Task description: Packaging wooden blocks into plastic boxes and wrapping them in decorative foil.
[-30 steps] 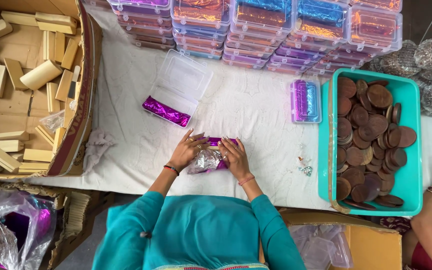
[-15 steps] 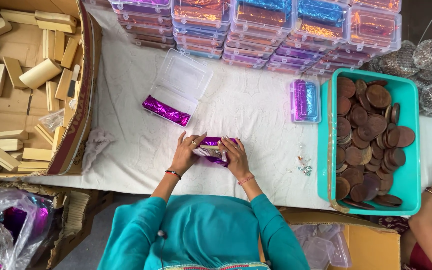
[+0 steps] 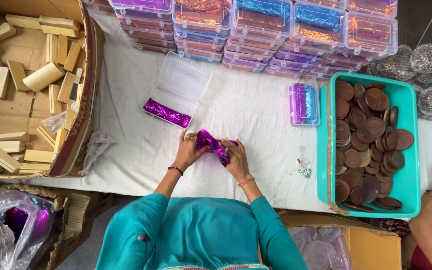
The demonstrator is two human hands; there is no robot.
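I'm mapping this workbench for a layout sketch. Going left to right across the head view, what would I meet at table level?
cardboard box of wooden blocks → open clear case → left hand → purple foil packet → right hand → closed clear case → teal tub of brown discs

One open clear case [image 3: 178, 90], one closed case [image 3: 305, 104], one teal bin [image 3: 412, 150], two cardboard boxes [image 3: 83, 95].

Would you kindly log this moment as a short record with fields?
left hand: grips purple foil-wrapped piece
right hand: grips the same piece
open clear box: beyond the hands, purple foil inside
teal tub: at right, brown wooden discs
cardboard box: at left, wooden blocks
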